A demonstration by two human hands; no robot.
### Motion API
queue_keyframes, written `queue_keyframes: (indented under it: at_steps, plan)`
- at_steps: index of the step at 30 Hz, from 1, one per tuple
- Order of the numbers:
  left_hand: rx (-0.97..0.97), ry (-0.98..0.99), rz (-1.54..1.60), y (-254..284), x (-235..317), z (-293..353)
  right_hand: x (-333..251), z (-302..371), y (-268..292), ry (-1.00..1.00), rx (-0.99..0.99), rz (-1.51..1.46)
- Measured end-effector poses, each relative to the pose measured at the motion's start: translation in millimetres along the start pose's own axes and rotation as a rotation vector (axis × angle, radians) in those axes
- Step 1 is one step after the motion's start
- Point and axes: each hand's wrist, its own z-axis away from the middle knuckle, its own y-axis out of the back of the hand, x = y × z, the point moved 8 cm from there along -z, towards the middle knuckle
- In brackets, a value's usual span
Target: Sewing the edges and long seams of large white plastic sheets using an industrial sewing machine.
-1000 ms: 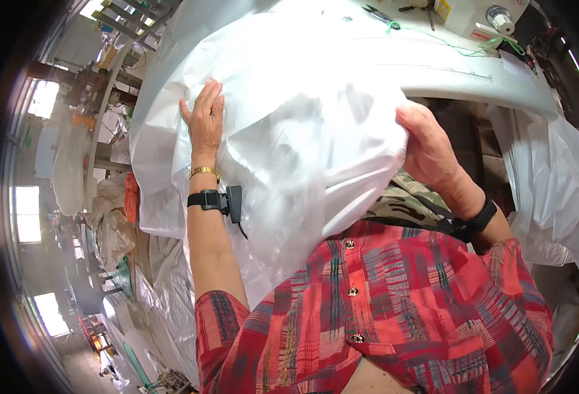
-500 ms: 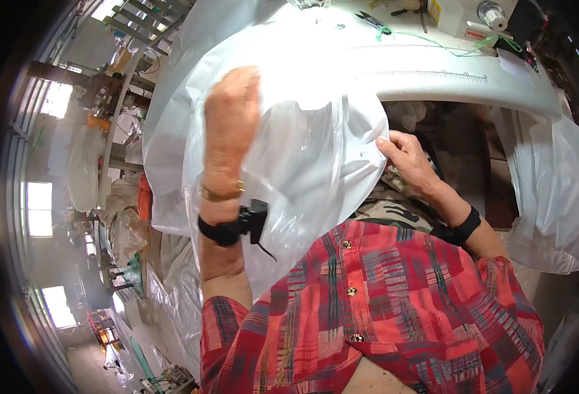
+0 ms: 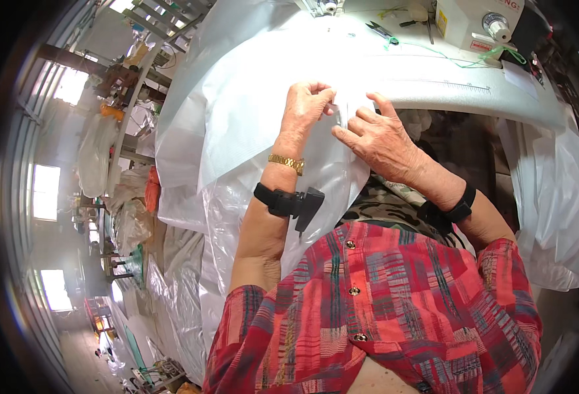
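Note:
A large white woven plastic sheet [image 3: 237, 141] covers the near side of the work table and hangs toward my lap, with shiny clear film [image 3: 230, 230] below it. My left hand [image 3: 308, 108] is closed near the sheet's right edge, thumb and fingertips pinched on it. Just to its right, my right hand [image 3: 385, 141] lies over the same edge with fingers bent but apart, the index finger raised and the thumb reaching left. What lies under its fingertips is partly hidden. Strong light washes out the sheet beyond both hands.
A white sewing machine [image 3: 476, 26] stands at the back right. Small black snips [image 3: 380, 29] and green thread [image 3: 463, 64] lie before it. More white sheeting [image 3: 549, 184] hangs at the right. Bundles of clear film [image 3: 132, 226] are heaped at the left.
My left hand has moved right and slightly down, to the sheet's right edge. The right hand has shifted up and left, its fingers spreading, so both hands now sit close together.

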Motion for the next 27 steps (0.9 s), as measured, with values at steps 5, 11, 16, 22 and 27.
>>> queue_keyframes:
  at_steps: [5, 11, 16, 22, 27]
  plan:
    - [0.045, 0.007, 0.042, 6, -1, 1, 4, 0, -3, 0.017, -0.095, -0.043]
    - [0.098, -0.052, -0.093, 1, 10, 4, 0, -2, 6, 0.006, -0.103, -0.087]
    - [0.07, -0.043, -0.018, -1, 1, 1, -12, -8, 9, 0.052, -0.107, -0.179]
    - [0.107, -0.045, -0.01, -5, -6, -3, -20, -7, -3, 0.1, -0.19, -0.195]
    - [0.144, -0.125, -0.101, 3, -25, -14, 12, 2, 25, -0.174, 0.213, -0.152]
